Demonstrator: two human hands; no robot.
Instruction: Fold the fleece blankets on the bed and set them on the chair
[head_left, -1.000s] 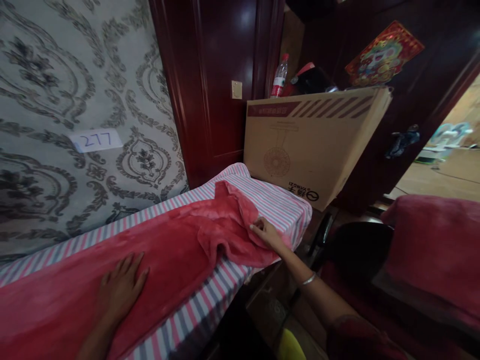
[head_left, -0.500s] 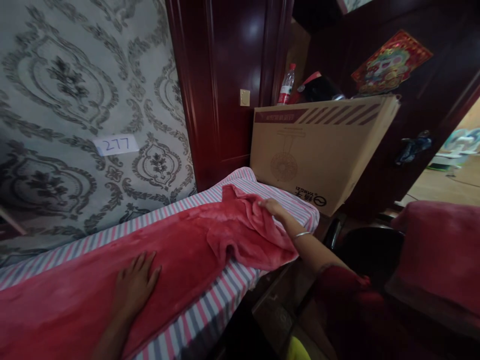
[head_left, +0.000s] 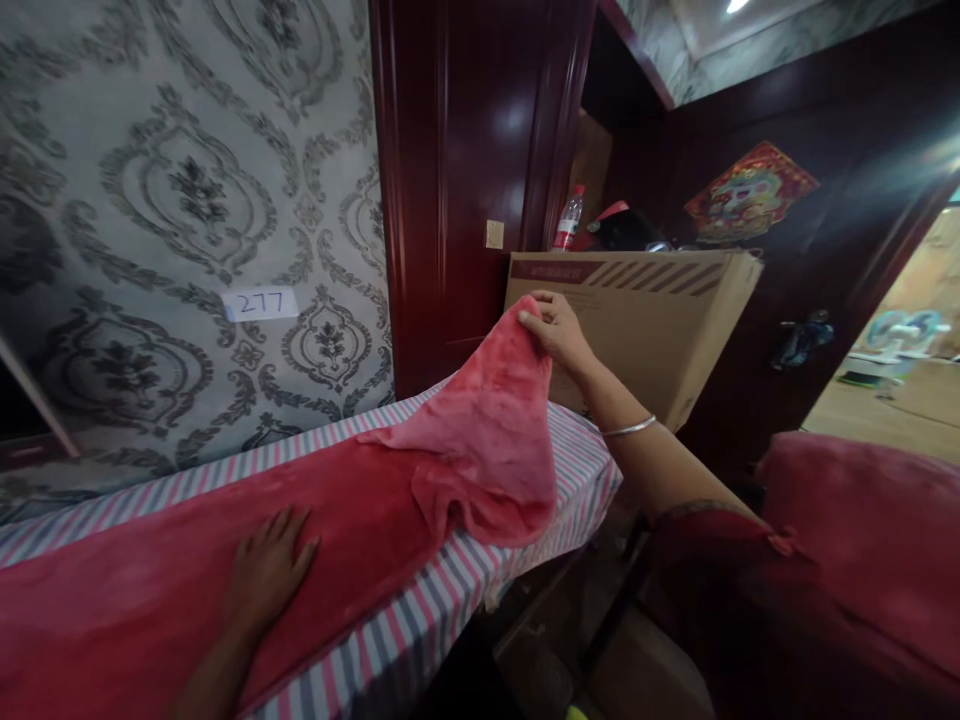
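Note:
A long red plush blanket (head_left: 360,530) lies lengthwise over a striped cloth (head_left: 390,640) on a narrow surface along the wall. My left hand (head_left: 271,565) rests flat on the blanket with its fingers stretched out. At the far end, my right hand (head_left: 555,325) pinches a corner of the blanket between thumb and fingers and holds it up. From that raised corner the fabric slopes down, and its lower edge bunches in folds near the front of the striped cloth. A silver bracelet (head_left: 631,427) circles my right wrist.
Beyond my right hand stands a large cardboard box (head_left: 645,310), with a plastic bottle (head_left: 570,218) behind its top edge. More red plush fabric (head_left: 862,530) is at the right. A paper marked 277 (head_left: 261,303) is on the patterned wall (head_left: 187,190).
My right hand has lifted the blanket's far corner from the striped cloth, unfolding part of the bunched end upward. My left hand stays flat in place. The view has tilted up slightly.

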